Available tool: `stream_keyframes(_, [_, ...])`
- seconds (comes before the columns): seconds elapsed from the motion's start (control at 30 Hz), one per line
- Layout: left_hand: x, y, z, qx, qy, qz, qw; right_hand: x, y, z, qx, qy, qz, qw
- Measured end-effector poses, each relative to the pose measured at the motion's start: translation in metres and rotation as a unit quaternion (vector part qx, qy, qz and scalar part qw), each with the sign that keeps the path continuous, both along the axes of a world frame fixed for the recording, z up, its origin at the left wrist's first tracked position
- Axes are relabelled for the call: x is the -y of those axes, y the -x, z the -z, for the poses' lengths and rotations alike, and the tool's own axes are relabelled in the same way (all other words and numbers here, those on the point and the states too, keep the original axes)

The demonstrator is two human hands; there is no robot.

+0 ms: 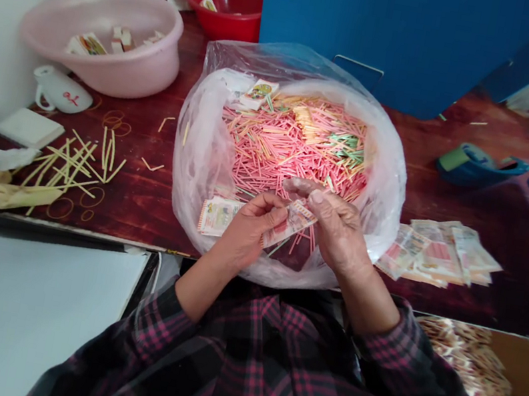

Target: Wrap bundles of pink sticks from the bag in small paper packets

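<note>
Plaid shirt (pixel 256 366) below both hands. Printed paper strip (pixel 290 224) pinched between left hand (pixel 248 232) and right hand (pixel 335 230), long axis rising rightward, right hand nearer upper end. Beneath, clear plastic bag (pixel 189 165) of pink sticks (pixel 278 146); loose paper slips (pixel 438 251) beside it.
</note>
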State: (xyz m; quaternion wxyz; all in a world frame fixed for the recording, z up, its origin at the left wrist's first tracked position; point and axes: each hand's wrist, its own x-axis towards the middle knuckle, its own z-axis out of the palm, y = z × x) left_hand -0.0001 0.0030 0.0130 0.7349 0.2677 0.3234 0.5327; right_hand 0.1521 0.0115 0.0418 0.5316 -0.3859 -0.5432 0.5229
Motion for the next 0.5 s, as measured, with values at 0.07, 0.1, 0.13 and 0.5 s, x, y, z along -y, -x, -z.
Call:
stream_keyframes(0.07, [0.0000, 0.0002, 0.0006, 0.000, 0.007, -0.013, 1.000, 0.0009, -0.0014, -0.0027, -0.043, -0.014, 0.020, 0.999])
stream_keyframes(0.1, [0.0000, 0.0001, 0.0007, 0.001, 0.009, -0.015, 1.000, 0.0013, -0.0022, -0.0047, -0.065, -0.022, 0.032, 0.997])
stream_keyframes(0.13, [0.0000, -0.0003, 0.0007, 0.004, 0.008, -0.015, 1.000, 0.0019, -0.0029, -0.0065, -0.074, -0.030, 0.045, 0.996])
stream_keyframes(0.5, [0.0031, -0.0028, 0.0042, 0.001, 0.003, -0.016, 1.000, 0.0055, -0.0025, -0.0007, -0.049, -0.024, 0.070, 0.996])
